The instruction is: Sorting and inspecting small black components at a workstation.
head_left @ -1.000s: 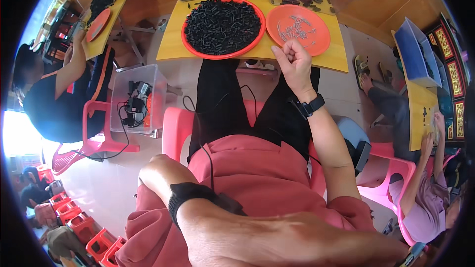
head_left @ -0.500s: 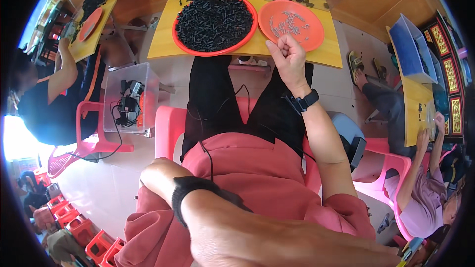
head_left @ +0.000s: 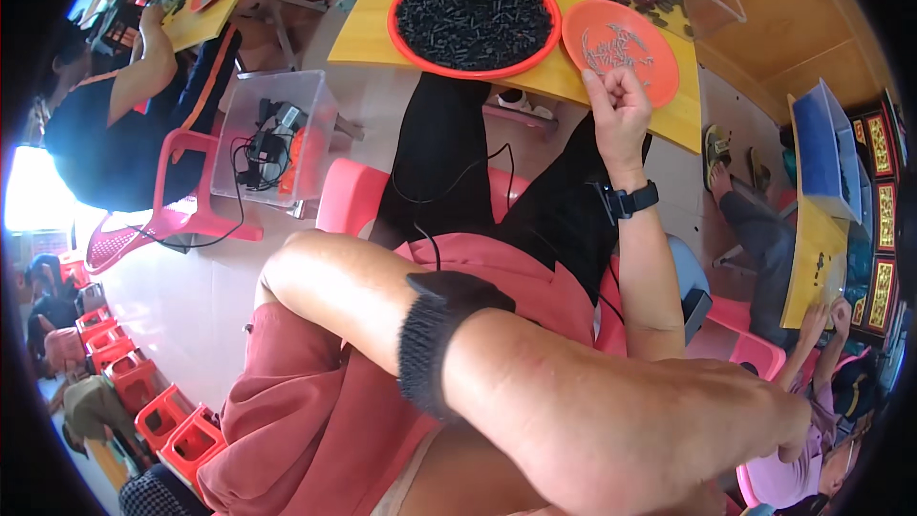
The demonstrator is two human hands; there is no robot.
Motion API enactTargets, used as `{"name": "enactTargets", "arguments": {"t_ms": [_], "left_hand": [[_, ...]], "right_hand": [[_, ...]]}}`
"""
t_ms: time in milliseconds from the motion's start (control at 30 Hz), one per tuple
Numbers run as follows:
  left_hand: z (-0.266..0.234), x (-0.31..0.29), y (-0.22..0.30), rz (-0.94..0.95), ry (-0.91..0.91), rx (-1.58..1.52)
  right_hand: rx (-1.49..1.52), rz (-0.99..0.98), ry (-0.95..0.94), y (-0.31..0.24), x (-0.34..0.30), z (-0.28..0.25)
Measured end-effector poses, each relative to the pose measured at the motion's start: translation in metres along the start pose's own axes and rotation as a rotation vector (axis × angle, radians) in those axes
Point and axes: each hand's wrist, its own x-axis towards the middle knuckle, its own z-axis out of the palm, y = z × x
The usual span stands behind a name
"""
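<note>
One red tray [head_left: 555, 19], one orange plate [head_left: 661, 33] on the yellow surface [head_left: 366, 27]; tiled floor [head_left: 215, 301]; right hand [head_left: 621, 110] half curled, left hand's [head_left: 621, 411] openness unclear; any hold, I cannot tell

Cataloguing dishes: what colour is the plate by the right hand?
The plate is orange, clearest in the head view.

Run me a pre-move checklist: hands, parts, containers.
1. Black pieces stocked: ok, heaped in the round red tray.
2. Tray fully on the yellow table: cannot tell, its rim sits right at the near edge.
3. Silver pins on hand: ok, scattered on the orange plate.
4. Right hand by the plate: ok, at its near rim.
5. Right hand empty: cannot tell, fingers curled.
6. Left hand by the parts: not ok, reaching across the torso toward the right.
</note>
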Motion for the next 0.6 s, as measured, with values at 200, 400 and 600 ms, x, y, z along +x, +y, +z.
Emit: {"name": "enactTargets", "arguments": {"t_ms": [200,400,600], "left_hand": [[-0.005,-0.011,0.006,-0.015,0.048,0.045],[-0.005,-0.033,-0.02,0.152,0.327,0.304],[-0.068,-0.067,-0.038,-0.386,0.411,0.756]], "right_hand": [[-0.008,-0.024,0.004,-0.004,0.003,0.0],[-0.013,-0.005,-0.009,-0.005,0.002,0.007],[-0.047,-0.016,-0.184,-0.003,-0.015,0.007]]}}
